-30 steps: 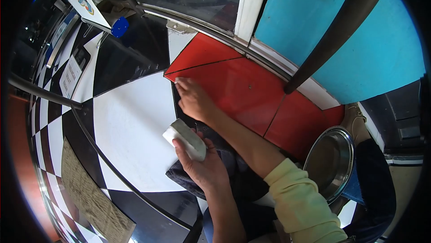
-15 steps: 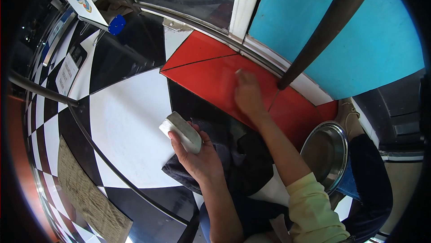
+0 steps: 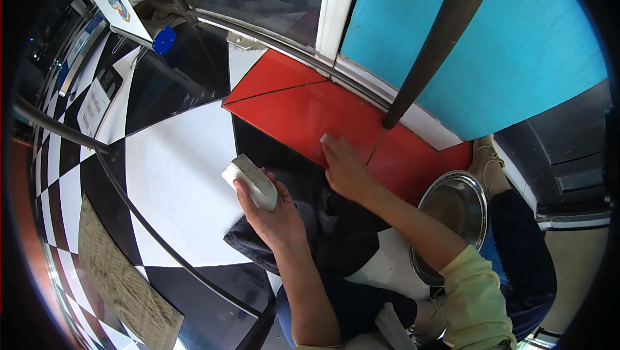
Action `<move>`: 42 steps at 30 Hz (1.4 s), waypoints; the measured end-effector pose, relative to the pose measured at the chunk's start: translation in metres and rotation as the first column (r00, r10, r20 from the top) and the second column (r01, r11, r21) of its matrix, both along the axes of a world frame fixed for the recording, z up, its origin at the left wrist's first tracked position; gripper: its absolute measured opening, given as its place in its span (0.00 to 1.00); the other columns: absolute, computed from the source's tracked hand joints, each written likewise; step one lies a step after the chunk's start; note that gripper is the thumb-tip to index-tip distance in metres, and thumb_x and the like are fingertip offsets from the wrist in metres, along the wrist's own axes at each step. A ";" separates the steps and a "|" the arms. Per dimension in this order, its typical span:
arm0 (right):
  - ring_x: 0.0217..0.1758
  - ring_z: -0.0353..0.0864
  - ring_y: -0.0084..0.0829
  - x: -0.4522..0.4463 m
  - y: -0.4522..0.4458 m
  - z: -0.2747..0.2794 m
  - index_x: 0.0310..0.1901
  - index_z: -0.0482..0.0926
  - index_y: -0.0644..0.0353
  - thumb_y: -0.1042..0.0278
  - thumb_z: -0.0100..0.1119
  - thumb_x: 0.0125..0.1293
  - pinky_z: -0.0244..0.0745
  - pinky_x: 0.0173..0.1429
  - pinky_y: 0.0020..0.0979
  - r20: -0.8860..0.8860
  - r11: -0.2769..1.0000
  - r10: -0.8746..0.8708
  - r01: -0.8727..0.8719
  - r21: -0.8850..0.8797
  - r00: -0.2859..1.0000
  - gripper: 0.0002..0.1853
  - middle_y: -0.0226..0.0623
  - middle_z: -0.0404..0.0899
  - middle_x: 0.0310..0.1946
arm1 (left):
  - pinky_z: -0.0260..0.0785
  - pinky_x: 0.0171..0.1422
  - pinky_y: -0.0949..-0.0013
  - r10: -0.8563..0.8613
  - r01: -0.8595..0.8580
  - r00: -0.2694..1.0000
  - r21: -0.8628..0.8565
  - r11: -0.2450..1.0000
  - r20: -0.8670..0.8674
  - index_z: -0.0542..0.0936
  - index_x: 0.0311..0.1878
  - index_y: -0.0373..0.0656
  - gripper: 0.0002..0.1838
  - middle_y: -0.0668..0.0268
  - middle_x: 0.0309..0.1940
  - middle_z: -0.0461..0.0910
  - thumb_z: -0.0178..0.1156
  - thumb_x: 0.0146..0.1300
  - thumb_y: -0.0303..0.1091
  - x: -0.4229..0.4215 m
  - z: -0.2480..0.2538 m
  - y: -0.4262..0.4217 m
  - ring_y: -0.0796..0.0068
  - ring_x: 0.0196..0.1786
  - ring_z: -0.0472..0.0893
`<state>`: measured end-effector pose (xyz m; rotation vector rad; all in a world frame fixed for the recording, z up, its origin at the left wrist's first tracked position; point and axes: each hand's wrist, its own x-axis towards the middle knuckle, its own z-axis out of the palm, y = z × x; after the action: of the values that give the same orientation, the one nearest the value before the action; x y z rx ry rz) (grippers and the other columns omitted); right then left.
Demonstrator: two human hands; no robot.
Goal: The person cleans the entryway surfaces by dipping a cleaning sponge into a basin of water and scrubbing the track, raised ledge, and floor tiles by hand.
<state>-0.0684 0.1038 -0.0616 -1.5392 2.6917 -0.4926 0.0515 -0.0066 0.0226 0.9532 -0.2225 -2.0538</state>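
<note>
My left hand [image 3: 276, 217] is wrapped round a pale, greyish-white block [image 3: 253, 183], held above a dark cloth [image 3: 323, 221] and the white floor tile. My right hand [image 3: 347, 168] reaches over the near edge of the red tiles [image 3: 303, 107], with its fingers pinched together. A small whitish piece [image 3: 323, 137] shows at those fingertips; what it is cannot be made out. Under my right forearm stands a round metal bowl [image 3: 481, 211], partly hidden by the arm.
A dark pole [image 3: 445, 43] slants down before a turquoise panel [image 3: 516, 46]. Thin dark rails cross the checkered floor. A brown mat [image 3: 123, 279] lies at the lower left, a white sign [image 3: 95, 107] above it. A shoe [image 3: 489, 162] is beside the bowl.
My right hand moved from the red tiles' left corner across to the right, then back left and lower. The block stays in my left hand. The whole view has shifted somewhat.
</note>
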 end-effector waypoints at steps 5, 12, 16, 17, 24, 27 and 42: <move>0.58 0.71 0.49 -0.051 0.008 -0.015 0.56 0.71 0.73 0.74 0.57 0.53 0.64 0.67 0.42 -0.090 0.988 -0.149 0.145 -0.052 0.985 0.26 0.51 0.73 0.54 | 0.69 0.48 0.73 -0.010 0.010 1.000 -0.021 1.000 -0.005 0.72 0.57 0.46 0.25 0.65 0.42 0.77 0.63 0.64 0.51 0.005 -0.004 -0.001 0.75 0.43 0.77; 0.50 0.76 0.45 -0.022 0.002 0.008 0.46 0.77 0.69 0.78 0.56 0.54 0.71 0.58 0.40 0.094 0.998 0.064 -0.065 0.004 0.993 0.16 0.47 0.78 0.45 | 0.69 0.47 0.73 0.005 -0.005 1.000 -0.007 1.000 0.017 0.71 0.57 0.46 0.26 0.64 0.41 0.77 0.62 0.64 0.51 -0.001 0.000 0.000 0.75 0.43 0.76; 0.49 0.77 0.44 -0.051 0.005 0.006 0.44 0.77 0.67 0.78 0.57 0.54 0.72 0.56 0.41 -0.021 0.965 -0.193 0.186 -0.186 0.981 0.14 0.45 0.77 0.45 | 0.69 0.47 0.73 -0.009 0.009 1.000 -0.033 0.999 0.015 0.71 0.58 0.46 0.26 0.63 0.42 0.76 0.63 0.64 0.51 0.001 -0.002 0.000 0.74 0.44 0.76; 0.49 0.77 0.44 -0.067 0.003 -0.002 0.43 0.77 0.67 0.78 0.57 0.54 0.73 0.56 0.41 -0.168 0.946 -0.274 0.234 -0.224 0.947 0.13 0.44 0.76 0.45 | 0.69 0.47 0.73 -0.009 0.010 1.000 -0.033 0.999 0.022 0.71 0.58 0.46 0.26 0.63 0.42 0.76 0.63 0.64 0.51 0.000 -0.002 0.000 0.74 0.44 0.76; 0.47 0.80 0.40 -0.105 0.010 -0.025 0.41 0.77 0.65 0.74 0.53 0.57 0.77 0.52 0.36 -0.420 0.958 -0.227 0.280 0.069 0.879 0.10 0.40 0.78 0.39 | 0.68 0.47 0.72 0.010 -0.008 0.999 -0.048 0.999 0.051 0.70 0.58 0.46 0.28 0.63 0.42 0.76 0.64 0.62 0.52 -0.002 -0.001 0.001 0.74 0.44 0.75; 0.46 0.81 0.40 -0.104 0.008 -0.022 0.38 0.77 0.64 0.76 0.54 0.57 0.79 0.49 0.37 -0.375 0.949 -0.262 0.308 0.068 0.889 0.07 0.41 0.78 0.39 | 0.68 0.47 0.72 0.013 -0.011 0.998 -0.042 0.999 0.058 0.70 0.58 0.46 0.28 0.63 0.42 0.76 0.64 0.62 0.52 -0.002 -0.002 0.002 0.74 0.44 0.75; 0.44 0.79 0.47 -0.064 0.023 0.011 0.39 0.74 0.63 0.83 0.57 0.51 0.76 0.47 0.44 -0.073 0.959 -0.283 0.281 -0.044 0.956 0.12 0.49 0.76 0.34 | 0.69 0.47 0.72 0.001 -0.001 1.000 -0.027 1.000 -0.011 0.71 0.57 0.46 0.26 0.63 0.42 0.76 0.65 0.62 0.49 -0.003 -0.006 -0.001 0.72 0.44 0.76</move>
<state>-0.1328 0.1266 -0.0506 -1.2074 2.9967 -0.4928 0.0484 -0.0072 0.0166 0.9252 -0.2425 -2.0496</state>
